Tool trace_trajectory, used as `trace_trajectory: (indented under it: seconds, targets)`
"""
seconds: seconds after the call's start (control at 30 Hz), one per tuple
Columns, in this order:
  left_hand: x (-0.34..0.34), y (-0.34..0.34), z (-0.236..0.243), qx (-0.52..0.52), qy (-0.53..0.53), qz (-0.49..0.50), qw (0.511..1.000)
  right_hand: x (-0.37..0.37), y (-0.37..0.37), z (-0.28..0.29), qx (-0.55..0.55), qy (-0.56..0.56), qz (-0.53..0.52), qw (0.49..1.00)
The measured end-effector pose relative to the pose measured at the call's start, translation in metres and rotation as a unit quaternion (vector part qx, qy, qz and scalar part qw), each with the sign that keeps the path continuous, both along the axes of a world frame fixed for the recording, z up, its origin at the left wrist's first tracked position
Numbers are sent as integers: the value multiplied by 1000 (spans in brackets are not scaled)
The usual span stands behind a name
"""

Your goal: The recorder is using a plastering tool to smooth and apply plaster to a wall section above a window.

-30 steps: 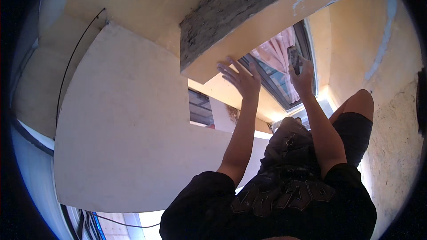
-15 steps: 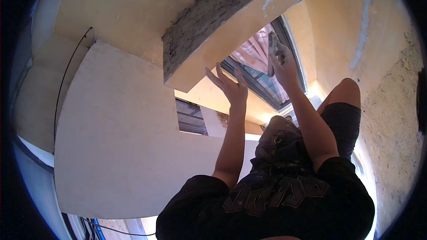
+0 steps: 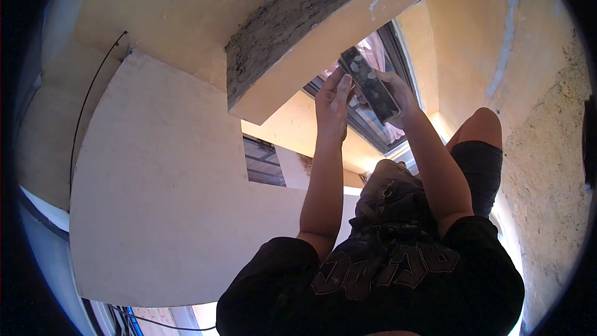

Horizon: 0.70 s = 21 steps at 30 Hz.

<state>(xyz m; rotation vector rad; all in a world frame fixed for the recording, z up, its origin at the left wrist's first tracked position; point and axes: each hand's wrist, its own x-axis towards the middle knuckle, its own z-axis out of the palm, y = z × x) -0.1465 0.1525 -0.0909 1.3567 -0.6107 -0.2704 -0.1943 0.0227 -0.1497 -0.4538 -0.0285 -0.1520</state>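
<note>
My right hand [image 3: 398,101] grips a long sanding block [image 3: 371,84], its dark flat face toward me and speckled with pale dusty patches. The fingers wrap round its right long side and partly hide behind it. At the block's upper left end is my left hand [image 3: 333,104], its fingers bent and closed against the edge; the block partly hides the contact. Pale dust marks the left fingers. Both hands are raised in front of the window [image 3: 407,65], just below a beam [image 3: 336,46] with a smooth cream side and a rough grey cement face.
A large whitish panel [image 3: 155,180] fills the left side, with a rectangular opening [image 3: 264,162] at its right. A thin black cable [image 3: 87,112] runs along its left edge. To the right, the yellowish wall [image 3: 547,137] has a rough patch. Pink curtains [image 3: 375,50] show through the window.
My right hand has turned the sanding block from edge-on to broad face toward me. My left hand, spread and apart before, has moved right and closed against the block's end.
</note>
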Motion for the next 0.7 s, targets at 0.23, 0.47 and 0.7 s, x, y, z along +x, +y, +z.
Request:
trace_trajectory:
  seconds: [0.23,0.47,0.7]
  targets:
    - [11,14,1,-41,10,-13,999,-16,17,23,-59,-16,63,996]
    - [0,11,3,7,-56,73,996,-1,27,13,-155,-9,-13,988]
    - [9,18,1,27,-50,45,997,7,54,8,-447,-24,-183,875]
